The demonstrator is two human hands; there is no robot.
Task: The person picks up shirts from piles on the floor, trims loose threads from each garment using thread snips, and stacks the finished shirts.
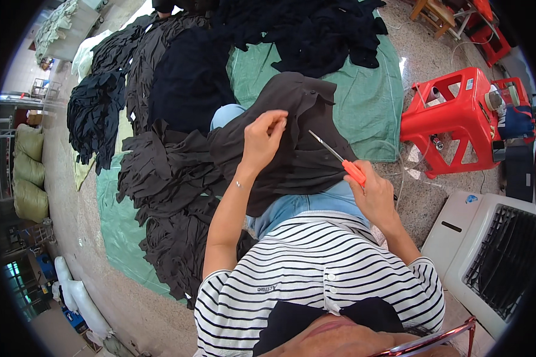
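Note:
A dark brown-grey garment (pixel 298 152) lies spread over my lap and knees, its far end folded up with what looks like a collar or placket edge. Above its left part, my left hand (pixel 265 138) is closed, fingertips pinched together; whatever is between them is too small to make out. My right hand (pixel 372 193) grips a slim, pointed metal tool with an orange handle (pixel 355 172). Its tip points up and left over the cloth, a short way from my left fingers. Whether the tool has one blade or two is unclear.
Heaps of dark garments (pixel 170 166) lie on my left, with more black ones (pixel 315 35) ahead, on a green sheet (pixel 369 101). To my right stand a red plastic stool (pixel 452 113) and a white air cooler (pixel 464 238). A cable (pixel 404 169) runs across the floor.

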